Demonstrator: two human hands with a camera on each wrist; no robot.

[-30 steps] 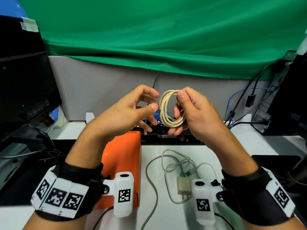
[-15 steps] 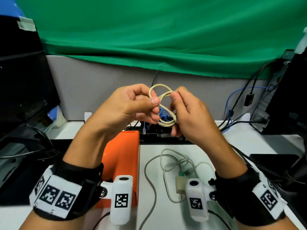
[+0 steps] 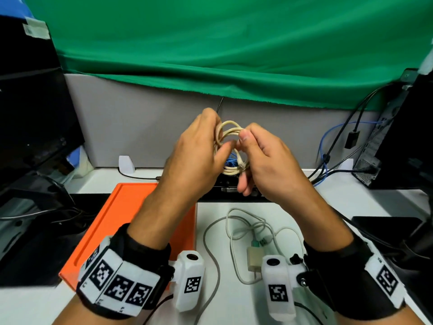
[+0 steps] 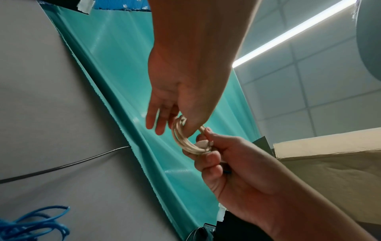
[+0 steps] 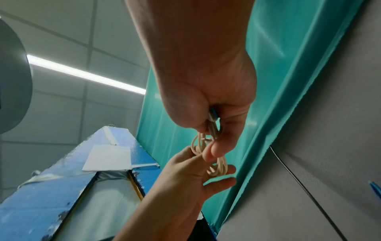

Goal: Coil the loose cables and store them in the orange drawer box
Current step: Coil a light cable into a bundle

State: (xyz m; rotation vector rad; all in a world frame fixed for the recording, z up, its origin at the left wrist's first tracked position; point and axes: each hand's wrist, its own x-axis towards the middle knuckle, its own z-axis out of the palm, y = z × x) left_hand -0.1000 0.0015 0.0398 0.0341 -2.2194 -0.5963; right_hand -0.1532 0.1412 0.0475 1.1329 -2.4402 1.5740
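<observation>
Up at the centre of the head view, both hands are raised above the desk [image 3: 328, 198] and hold a small coil of cream cable [image 3: 230, 148] between them. The right hand [image 3: 264, 165] has its thumb and curled fingers closed on the right side and bottom of the coil; the right wrist view shows the strands gathered in that grip, with a blue and white plug end tucked against the palm. The left hand [image 3: 194, 158] pinches the coil's upper left loops between thumb and forefinger, while its other fingers stretch out loosely behind the loops, as the left wrist view shows. The coil itself is several turns thick, and one loop stands a little above the others at the top.

Below the hands, in the lower left of the head view, the orange drawer box [image 3: 112, 221] sits on the desk with the left forearm crossing over its right side. Just right of the box, in the lower middle of the frame, a loose grey cable [image 3: 212, 259] trails down the desk beside a tangle of white cable [image 3: 248, 221] that ends at a beige adapter [image 3: 254, 259]. A heap of blue cable [image 3: 232, 161] shows behind the hands, partly hidden by them.

A green cloth [image 3: 234, 48] hangs across the top of the frame above a grey partition [image 3: 140, 127].
</observation>
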